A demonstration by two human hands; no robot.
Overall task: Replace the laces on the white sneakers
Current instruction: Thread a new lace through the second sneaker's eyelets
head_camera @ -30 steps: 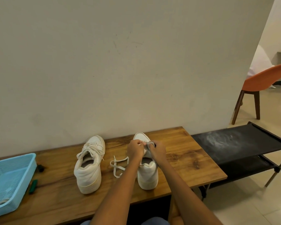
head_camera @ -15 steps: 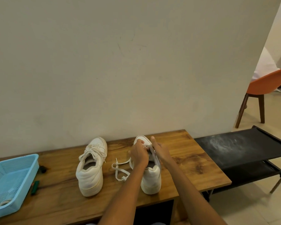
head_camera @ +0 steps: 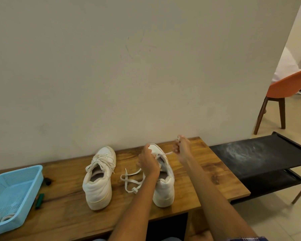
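Observation:
Two white sneakers stand on the wooden table [head_camera: 214,173], heels toward me. The left sneaker [head_camera: 99,178] is fully laced. My left hand [head_camera: 149,161] rests on the tongue area of the right sneaker [head_camera: 164,188] and hides most of its eyelets. My right hand [head_camera: 182,147] is raised to the right of the shoe, pinching one end of a white lace [head_camera: 169,153] that runs taut back to the shoe. The lace's other end [head_camera: 131,180] lies in loose loops on the table between the two sneakers.
A light blue plastic basket [head_camera: 16,188] with coiled laces in its near corner sits at the table's left end. A green marker [head_camera: 39,200] and a small dark object [head_camera: 47,181] lie beside it. A black fabric rack [head_camera: 261,157] adjoins the table on the right; an orange chair [head_camera: 285,91] stands beyond.
My right hand has lifted off the right sneaker and pulled a lace end out up and to the right. My left hand stays on the shoe. The camera has tilted up slightly.

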